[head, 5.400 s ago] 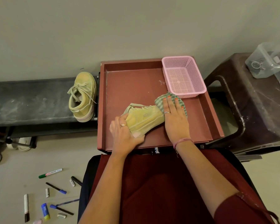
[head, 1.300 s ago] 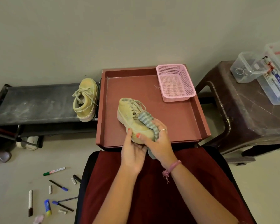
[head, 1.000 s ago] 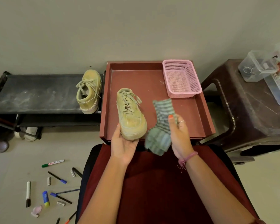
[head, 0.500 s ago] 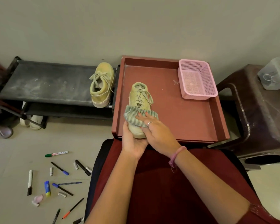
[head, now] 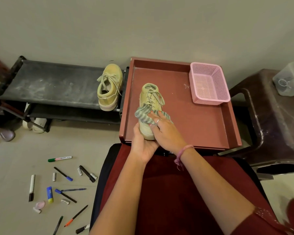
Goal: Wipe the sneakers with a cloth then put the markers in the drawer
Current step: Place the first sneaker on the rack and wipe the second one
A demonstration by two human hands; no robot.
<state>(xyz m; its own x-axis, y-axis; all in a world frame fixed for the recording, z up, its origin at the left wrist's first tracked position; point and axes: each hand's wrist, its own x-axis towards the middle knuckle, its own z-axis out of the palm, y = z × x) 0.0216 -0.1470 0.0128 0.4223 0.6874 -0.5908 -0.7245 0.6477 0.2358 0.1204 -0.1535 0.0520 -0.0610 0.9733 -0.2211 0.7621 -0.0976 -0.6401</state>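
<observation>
Near the drawer's point(head: 210, 126) front edge, the sneaker point(head: 149, 106) is best steadied at its toe, gripped by the left hand point(head: 143, 143), while the cloth point(head: 143, 114), pinned flat under the right hand point(head: 165, 131), is drawn firmly along the upper.

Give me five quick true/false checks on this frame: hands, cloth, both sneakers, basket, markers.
1. The right hand presses the striped cloth on a sneaker in the red drawer. True.
2. The left hand holds a marker. False: it grips that sneaker's near end.
3. The other sneaker sits on the black rack. True.
4. The pink basket holds markers. False: empty.
5. The markers are in the drawer. False: on the floor.
</observation>
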